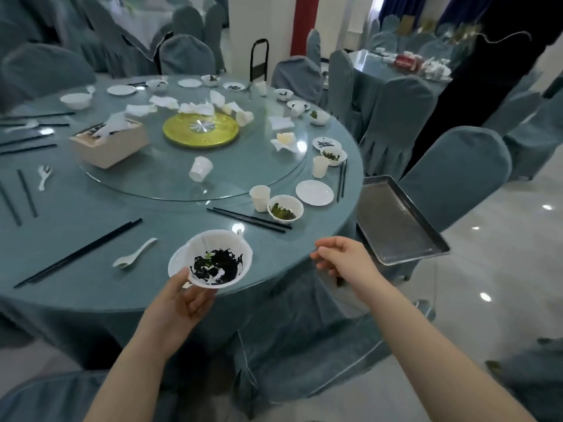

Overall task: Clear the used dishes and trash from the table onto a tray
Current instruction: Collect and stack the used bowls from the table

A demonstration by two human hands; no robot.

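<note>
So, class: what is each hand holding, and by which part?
The left hand holds the white bowl of dark scraps by its near rim and underside. The right hand holds nothing.

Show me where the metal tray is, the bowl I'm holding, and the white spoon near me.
metal tray (393, 220), head view, bare inner floor.
bowl (210, 254), head view, inside wall above the dark leftovers.
white spoon (134, 254), head view, middle of its handle.

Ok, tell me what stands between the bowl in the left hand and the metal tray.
Only the right hand, hovering empty over the table edge between the bowl held by the left hand and the tray. No dishes block that path.
</note>
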